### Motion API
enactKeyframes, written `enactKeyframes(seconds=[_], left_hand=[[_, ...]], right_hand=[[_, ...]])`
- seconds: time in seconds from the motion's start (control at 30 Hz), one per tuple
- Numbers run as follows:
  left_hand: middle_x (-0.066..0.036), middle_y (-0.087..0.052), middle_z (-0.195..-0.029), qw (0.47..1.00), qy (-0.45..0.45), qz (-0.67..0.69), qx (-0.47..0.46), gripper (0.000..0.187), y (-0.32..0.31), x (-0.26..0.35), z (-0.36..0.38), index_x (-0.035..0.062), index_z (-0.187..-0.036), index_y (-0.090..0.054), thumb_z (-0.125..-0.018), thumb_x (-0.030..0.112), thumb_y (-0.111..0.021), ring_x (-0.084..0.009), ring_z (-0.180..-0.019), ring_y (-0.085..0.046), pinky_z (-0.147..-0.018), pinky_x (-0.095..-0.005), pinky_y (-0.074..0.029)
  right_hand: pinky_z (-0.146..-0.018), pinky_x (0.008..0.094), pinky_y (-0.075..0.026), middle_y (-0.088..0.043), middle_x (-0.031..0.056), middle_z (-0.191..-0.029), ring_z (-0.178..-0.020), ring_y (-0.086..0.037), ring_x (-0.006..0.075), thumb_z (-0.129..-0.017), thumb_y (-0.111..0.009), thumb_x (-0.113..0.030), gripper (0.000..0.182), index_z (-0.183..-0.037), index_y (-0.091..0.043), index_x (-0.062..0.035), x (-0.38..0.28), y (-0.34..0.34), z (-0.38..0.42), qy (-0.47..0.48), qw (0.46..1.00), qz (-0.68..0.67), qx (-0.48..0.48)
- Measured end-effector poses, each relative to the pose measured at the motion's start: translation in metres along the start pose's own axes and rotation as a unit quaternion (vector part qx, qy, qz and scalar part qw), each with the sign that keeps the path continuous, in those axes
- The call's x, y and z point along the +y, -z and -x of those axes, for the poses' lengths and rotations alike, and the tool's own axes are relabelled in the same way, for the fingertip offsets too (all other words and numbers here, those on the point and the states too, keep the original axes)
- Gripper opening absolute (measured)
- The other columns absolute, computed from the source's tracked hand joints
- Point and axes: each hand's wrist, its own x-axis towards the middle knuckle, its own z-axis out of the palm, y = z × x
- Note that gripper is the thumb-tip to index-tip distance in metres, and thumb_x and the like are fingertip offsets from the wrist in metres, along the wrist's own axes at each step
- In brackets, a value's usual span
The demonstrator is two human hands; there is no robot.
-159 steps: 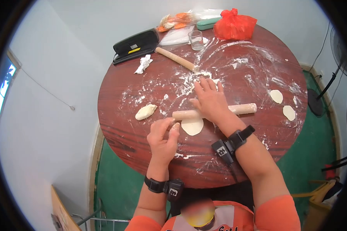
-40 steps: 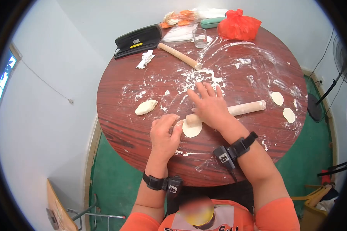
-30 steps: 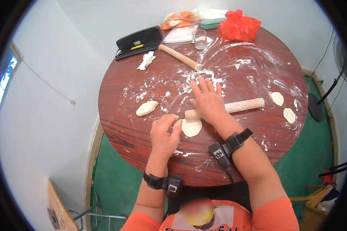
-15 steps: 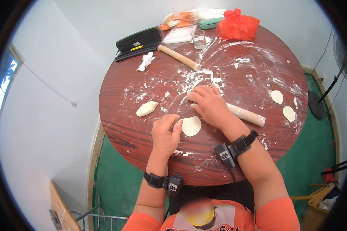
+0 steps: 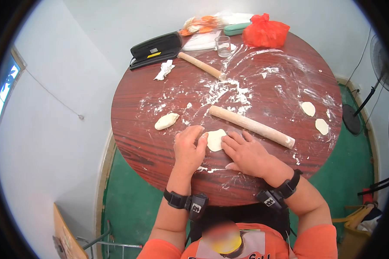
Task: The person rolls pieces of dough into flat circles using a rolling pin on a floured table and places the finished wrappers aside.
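Note:
A flat, roundish dough wrapper point(image 5: 215, 140) lies on the table between my two hands. At its left edge is my left hand point(image 5: 188, 146), fingers loosely bent, with the thumb tip at the dough and a gap between thumb and forefinger. My right hand point(image 5: 247, 156) is open, palm down, its outstretched fingertips touching the wrapper's right edge. Just beyond the right hand, a wooden rolling pin point(image 5: 251, 126) rests at a slant, untouched. An oblong dough lump point(image 5: 167, 121) sits to the left, beyond the left hand.
Two dough wrappers point(image 5: 308, 108) lie at the right. Farther back are a second rolling pin point(image 5: 201, 66), a crumpled tissue point(image 5: 164, 70), an open black case point(image 5: 155, 48), a glass point(image 5: 223, 46) and a red plastic bag point(image 5: 266, 33). Flour point(image 5: 229, 93) coats the round table point(image 5: 138, 142).
My right hand has let go of the rolling pin and come back toward me to the wrapper's right edge. The left hand has stayed almost in place.

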Motion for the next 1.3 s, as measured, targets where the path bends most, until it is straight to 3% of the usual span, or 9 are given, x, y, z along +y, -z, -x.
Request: enactKeyframes(seconds=[0.3,0.37,0.5,0.6,0.73,1.0,1.1,1.2,1.3], left_hand=[[-0.013,-0.066,-0.087,1.0,-0.008,0.001,-0.004,0.017,-0.002,-0.001,0.002,0.0001,-0.092,-0.063,-0.077,0.006,-0.065,-0.0274,-0.074,-0.062,-0.065,-0.0344,-0.047],[-0.01,-0.065,-0.1,0.998,0.045,0.004,-0.049,0.022,-0.001,-0.001,0.003,0.0036,-0.098,-0.063,-0.078,0.014,-0.064,-0.0282,-0.09,-0.06,-0.083,-0.0386,-0.041],[-0.01,-0.065,-0.1,0.998,0.031,-0.023,-0.053,0.023,-0.002,-0.005,0.004,0.0036,-0.099,-0.063,-0.078,0.014,-0.064,-0.028,-0.091,-0.06,-0.083,-0.0386,-0.04],[-0.01,-0.065,-0.1,0.997,0.046,-0.024,-0.065,0.024,-0.003,-0.007,0.004,0.0037,-0.1,-0.063,-0.078,0.014,-0.064,-0.0277,-0.091,-0.06,-0.084,-0.0387,-0.04],[-0.016,-0.065,-0.087,1.0,-0.002,-0.006,-0.025,0.021,-0.006,-0.009,0.002,-0.0018,-0.094,-0.062,-0.077,0.009,-0.065,-0.0316,-0.075,-0.064,-0.068,-0.0372,-0.048],[-0.016,-0.065,-0.085,0.998,-0.032,-0.043,-0.023,0.02,-0.003,-0.005,0.001,-0.002,-0.094,-0.062,-0.077,0.008,-0.064,-0.0304,-0.073,-0.064,-0.065,-0.0367,-0.049],[-0.016,-0.065,-0.085,1.0,-0.008,-0.017,-0.025,0.02,-0.004,-0.006,0.002,-0.0015,-0.094,-0.063,-0.077,0.009,-0.064,-0.0301,-0.073,-0.064,-0.065,-0.0368,-0.049],[-0.016,-0.065,-0.085,0.999,-0.002,-0.033,-0.035,0.019,-0.003,-0.005,0.001,-0.002,-0.093,-0.063,-0.077,0.007,-0.064,-0.0301,-0.073,-0.064,-0.066,-0.0366,-0.049],[-0.014,-0.065,-0.087,0.999,0.004,-0.024,-0.041,0.018,-0.005,-0.009,0.001,0.0001,-0.093,-0.062,-0.078,0.009,-0.064,-0.0302,-0.078,-0.062,-0.071,-0.0383,-0.046]], right_hand=[[-0.1,0.0472,-0.037,-0.049,0.0109,-0.125,-0.123,-0.041,0.0289,-0.072,-0.072,-0.035,0.062,-0.119,-0.05,-0.0021,-0.008,0.02,0.03,-0.021,0.998,-0.017,-0.061],[-0.099,0.0465,-0.037,-0.049,0.0117,-0.123,-0.121,-0.042,0.0293,-0.071,-0.073,-0.032,0.064,-0.121,-0.048,-0.0013,-0.006,0.02,0.028,-0.019,0.998,-0.035,-0.045],[-0.098,0.0439,-0.038,-0.049,0.0131,-0.122,-0.121,-0.043,0.0298,-0.073,-0.072,-0.027,0.063,-0.123,-0.045,0.0004,-0.001,0.009,0.005,-0.026,0.998,-0.059,-0.003],[-0.1,0.0402,-0.038,-0.048,0.0177,-0.126,-0.12,-0.045,0.0328,-0.079,-0.063,-0.013,0.056,-0.127,-0.04,0.0028,0.015,-0.002,-0.022,-0.068,0.984,-0.162,0.017],[-0.101,0.0394,-0.037,-0.048,0.0204,-0.13,-0.121,-0.046,0.0331,-0.083,-0.048,-0.002,0.05,-0.132,-0.038,0.0016,0.029,-0.021,-0.039,-0.107,0.986,-0.127,-0.011],[-0.097,0.0406,-0.039,-0.057,0.0174,-0.116,-0.113,-0.051,0.033,-0.078,-0.054,0.0,0.045,-0.123,-0.047,-0.0011,0.026,0.003,-0.035,-0.108,0.968,-0.22,-0.05],[-0.093,0.0426,-0.041,-0.059,0.0173,-0.109,-0.108,-0.053,0.0344,-0.077,-0.058,0.0,0.041,-0.117,-0.051,-0.0012,0.029,-0.005,-0.031,-0.141,0.939,-0.311,0.043],[-0.09,0.0435,-0.042,-0.058,0.0168,-0.106,-0.103,-0.053,0.0347,-0.077,-0.06,-0.005,0.035,-0.111,-0.053,-0.0019,0.03,-0.006,-0.028,-0.063,0.95,-0.262,0.16],[-0.094,0.0419,-0.04,-0.053,0.0159,-0.117,-0.107,-0.05,0.0356,-0.071,-0.072,-0.021,0.049,-0.111,-0.051,-0.0015,0.011,0.004,-0.018,0.04,0.973,-0.225,0.014]])
